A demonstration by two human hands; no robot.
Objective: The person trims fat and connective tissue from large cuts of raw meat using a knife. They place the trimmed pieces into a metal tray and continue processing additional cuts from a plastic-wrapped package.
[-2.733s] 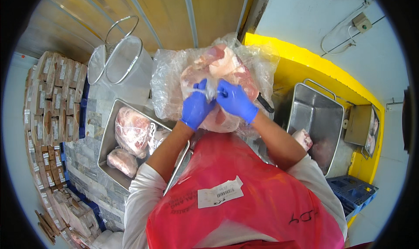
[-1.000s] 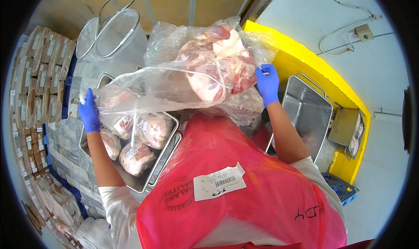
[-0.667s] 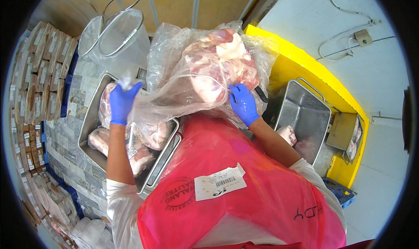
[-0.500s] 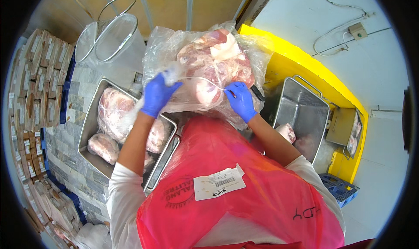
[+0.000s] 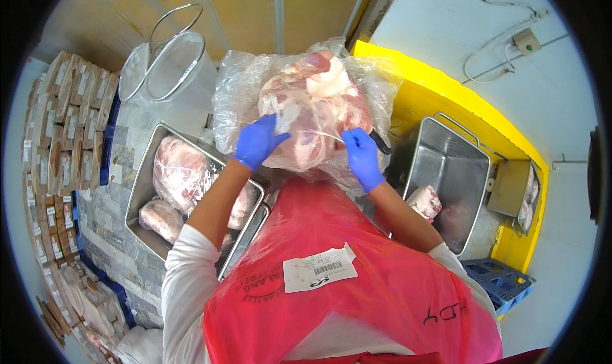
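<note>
A large pile of raw pink meat point(image 5: 341, 106) rests on crumpled clear plastic point(image 5: 239, 83) in front of me. My left hand point(image 5: 258, 141), in a blue glove, grips the clear bag point(image 5: 287, 115) over the lower left of the meat. My right hand point(image 5: 362, 157), also gloved, is pinched on a pale strand point(image 5: 328, 134) of the bag at the meat's lower right. A black handle point(image 5: 382, 144) shows just right of my right hand; the rest of it is hidden.
Steel tubs hold wrapped meat point(image 5: 180, 173) at left and a meat piece point(image 5: 424, 204) at right. Also present are clear bags on metal hoops point(image 5: 167, 67), stacked boxes point(image 5: 83, 141), a yellow ledge point(image 5: 446, 71), a smaller steel tub point(image 5: 507, 189) and a blue crate point(image 5: 500, 281).
My left hand has come in from over the left tub to the meat, drawing the stretched bag back with it. My right hand has shifted slightly to the right since half a second ago.
</note>
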